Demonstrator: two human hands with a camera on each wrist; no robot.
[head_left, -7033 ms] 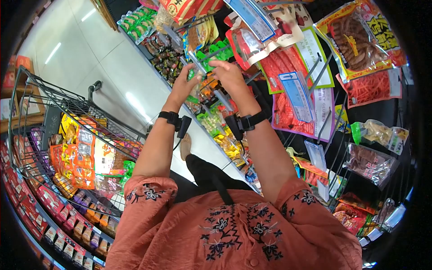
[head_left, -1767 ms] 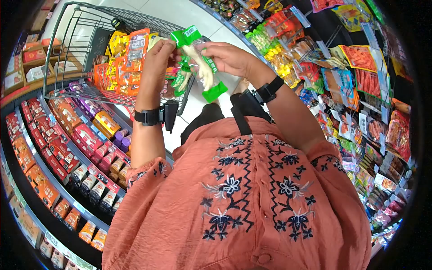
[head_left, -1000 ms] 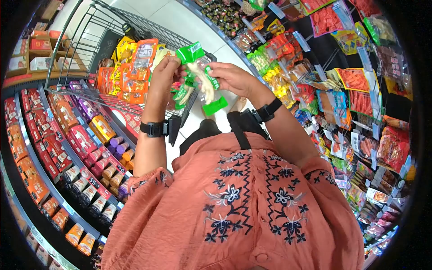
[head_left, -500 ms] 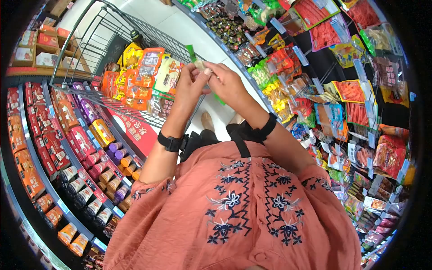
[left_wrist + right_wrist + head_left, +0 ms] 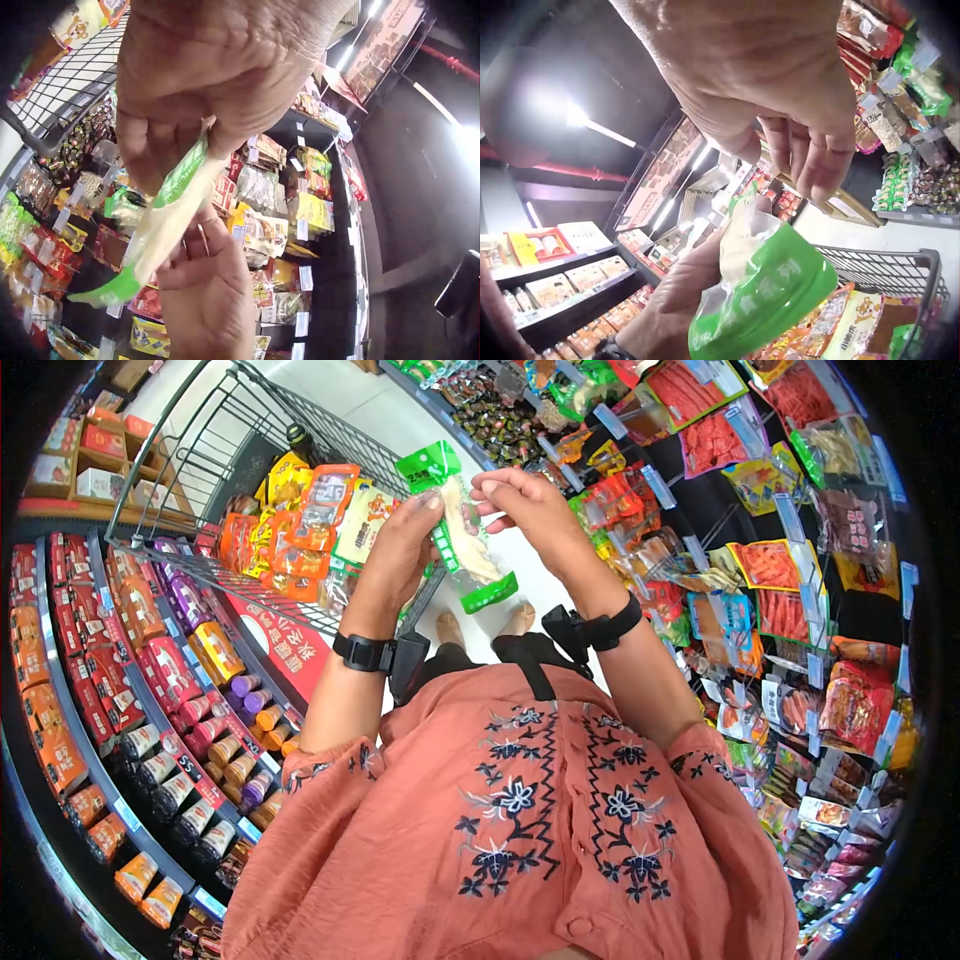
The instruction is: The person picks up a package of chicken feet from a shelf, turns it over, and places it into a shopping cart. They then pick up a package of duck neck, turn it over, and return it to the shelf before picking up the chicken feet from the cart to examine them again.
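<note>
A clear pouch with green ends and a pale item inside [image 5: 465, 540] hangs in front of the person in the head view. The left hand [image 5: 402, 550] pinches its left edge between thumb and fingers; in the left wrist view the pouch [image 5: 176, 206] runs down from that hand [image 5: 225, 67]. Just right of the pouch is the right hand [image 5: 545, 525], fingers loosely bent and apart from it. The right wrist view shows the right hand [image 5: 772, 90] above the pouch [image 5: 769, 289], a gap between them.
A wire shopping cart [image 5: 180, 565] holding orange and yellow packets [image 5: 300, 530] stands at the left. Shelves of jars and boxes [image 5: 170, 700] curve along the lower left. Hanging snack bags [image 5: 770, 565] line the rack at the right.
Half a second ago both hands met over the pouch; the right hand has since let go and moved right. The pouch shows broadside again, held by the left hand.
</note>
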